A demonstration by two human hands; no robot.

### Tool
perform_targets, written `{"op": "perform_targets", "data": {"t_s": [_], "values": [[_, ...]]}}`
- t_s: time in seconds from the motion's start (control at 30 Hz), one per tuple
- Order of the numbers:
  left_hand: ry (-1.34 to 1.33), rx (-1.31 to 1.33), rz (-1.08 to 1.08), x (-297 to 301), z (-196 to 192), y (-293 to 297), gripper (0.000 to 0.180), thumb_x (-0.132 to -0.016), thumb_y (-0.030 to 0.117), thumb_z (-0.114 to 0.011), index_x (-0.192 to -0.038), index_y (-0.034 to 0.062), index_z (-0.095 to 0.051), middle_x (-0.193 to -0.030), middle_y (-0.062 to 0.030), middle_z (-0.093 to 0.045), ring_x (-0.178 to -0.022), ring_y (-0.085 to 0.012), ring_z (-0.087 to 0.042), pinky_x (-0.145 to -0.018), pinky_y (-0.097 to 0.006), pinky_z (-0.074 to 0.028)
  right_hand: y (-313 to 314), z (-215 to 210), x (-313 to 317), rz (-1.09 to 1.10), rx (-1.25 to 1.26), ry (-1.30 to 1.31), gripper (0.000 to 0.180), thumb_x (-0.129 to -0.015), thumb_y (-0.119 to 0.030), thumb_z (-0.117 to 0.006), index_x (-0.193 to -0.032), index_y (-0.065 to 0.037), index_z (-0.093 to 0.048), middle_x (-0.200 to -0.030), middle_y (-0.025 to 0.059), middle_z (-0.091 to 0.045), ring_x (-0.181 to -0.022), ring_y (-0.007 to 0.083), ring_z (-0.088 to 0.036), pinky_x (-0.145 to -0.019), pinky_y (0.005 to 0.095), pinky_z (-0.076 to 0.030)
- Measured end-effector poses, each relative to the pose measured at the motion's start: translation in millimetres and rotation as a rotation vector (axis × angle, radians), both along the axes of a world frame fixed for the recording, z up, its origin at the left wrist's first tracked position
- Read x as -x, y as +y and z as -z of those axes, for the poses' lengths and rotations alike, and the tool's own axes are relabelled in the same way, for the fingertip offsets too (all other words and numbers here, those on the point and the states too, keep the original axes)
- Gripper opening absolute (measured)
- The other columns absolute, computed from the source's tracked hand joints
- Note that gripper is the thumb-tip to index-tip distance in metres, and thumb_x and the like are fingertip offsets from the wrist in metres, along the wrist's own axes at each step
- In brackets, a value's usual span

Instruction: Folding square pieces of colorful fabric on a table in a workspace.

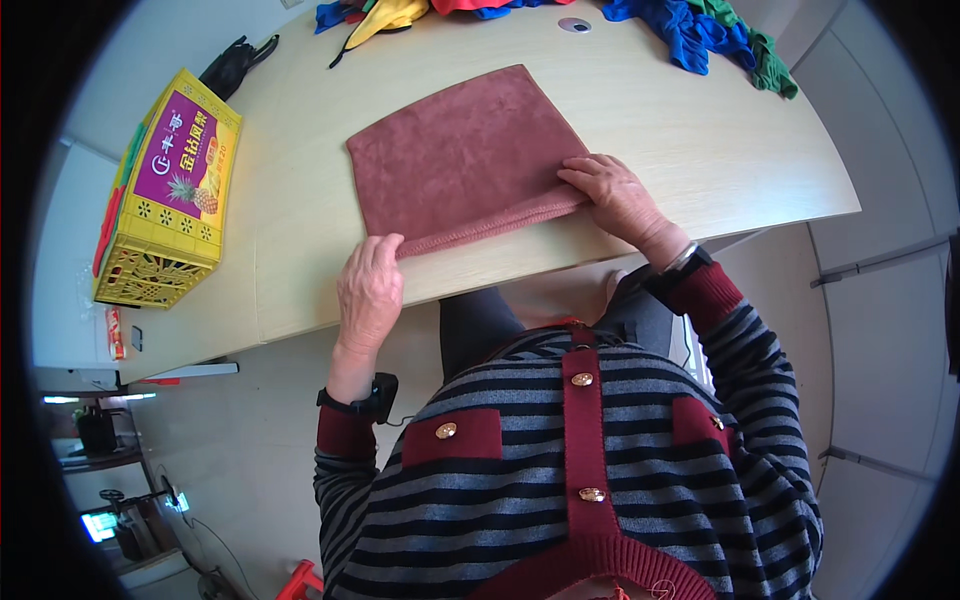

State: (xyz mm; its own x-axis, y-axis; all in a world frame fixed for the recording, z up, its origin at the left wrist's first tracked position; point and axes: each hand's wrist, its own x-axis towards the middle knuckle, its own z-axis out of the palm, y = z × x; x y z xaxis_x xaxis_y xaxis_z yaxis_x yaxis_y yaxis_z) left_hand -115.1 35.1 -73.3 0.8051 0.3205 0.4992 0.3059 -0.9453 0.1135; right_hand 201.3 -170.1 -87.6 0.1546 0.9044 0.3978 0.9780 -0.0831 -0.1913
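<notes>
A dusty-red towel [460, 150] with a soft nap lies spread on the wooden table, slightly turned. Along its near side runs a narrow folded or rolled strip, thicker than the rest. My left hand [370, 290] is at the near left corner, its fingers bent together over the end of that strip. At the opposite end, my right hand [612, 195] pinches the near right corner between thumb and fingers. Both thumbs are partly hidden, and the towel's underside is out of sight.
A yellow plastic crate [165, 250] with a purple fruit-picture panel stands at the table's left. Behind it lies a black bag [236, 66]. Yellow cloth [388, 20], blue cloth [685, 35] and green cloth [770, 68] lie along the far edge, near a round cable hole [575, 25].
</notes>
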Motion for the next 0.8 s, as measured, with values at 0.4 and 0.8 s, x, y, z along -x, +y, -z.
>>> {"op": "perform_targets", "data": {"t_s": [0.4, 0.8], "values": [[0.210, -0.157, -0.084, 17.5, 19.6, -10.5, 0.037, -0.078, 0.000, -0.063, -0.115, 0.0013, -0.059, -0.105, -0.0110, -0.061, -0.098, -0.0287, -0.060, -0.086, -0.040, -0.050, -26.2, -1.0, 1.9, -0.022, 0.017, 0.078, 0.035, -0.081, 0.001, -0.064, -0.115, -0.005, -0.070, -0.122, 0.0116, -0.068, -0.119, 0.0287, -0.062, -0.101, 0.0383, -0.052], [-0.027, 0.268, 0.085, -9.8, -5.0, -42.5, 0.017, -0.080, 0.009, -0.072, -0.095, 0.0056, -0.065, -0.101, -0.0080, -0.065, -0.098, -0.0271, -0.062, -0.082, -0.039, -0.052, -43.9, 24.0, 18.3, 0.079, 0.023, 0.033, 0.042, -0.087, -0.004, -0.062, -0.128, -0.010, -0.063, -0.137, 0.0092, -0.060, -0.131, 0.0292, -0.054, -0.110, 0.0412, -0.045]]}}
